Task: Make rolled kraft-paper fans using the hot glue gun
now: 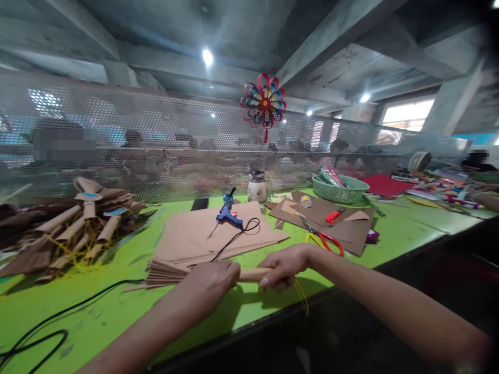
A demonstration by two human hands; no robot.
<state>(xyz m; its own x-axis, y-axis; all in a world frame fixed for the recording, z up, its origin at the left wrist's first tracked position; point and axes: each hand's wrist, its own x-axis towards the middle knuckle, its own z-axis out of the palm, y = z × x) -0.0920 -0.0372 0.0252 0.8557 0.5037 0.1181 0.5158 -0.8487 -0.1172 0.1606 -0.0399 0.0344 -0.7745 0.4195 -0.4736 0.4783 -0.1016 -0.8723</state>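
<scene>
Both hands are closed on a brown paper broom (pixel 249 275) held level above the table's front part. My left hand (pixel 215 281) wraps the place where its rolled handle meets the strips, which fan out to the left. Around the handle's right part curl the fingers of my right hand (pixel 284 266). Yellow string (pixel 302 296) hangs below that hand from the handle end. Just behind my hands lie stacked brown paper sheets (pixel 183 228), with a blue glue gun (pixel 229 215) on top and its black cord running down toward my left hand.
Similar paper brooms (pixel 74 228) with yellow strings are piled at left. Red-handled scissors (pixel 327 242), a tape roll (pixel 306 201) and a red cutter (pixel 334 214) lie on dark card at right. Behind stand a bottle (pixel 257 187) and a green basket (pixel 341 192), before a perforated metal screen (pixel 187 130).
</scene>
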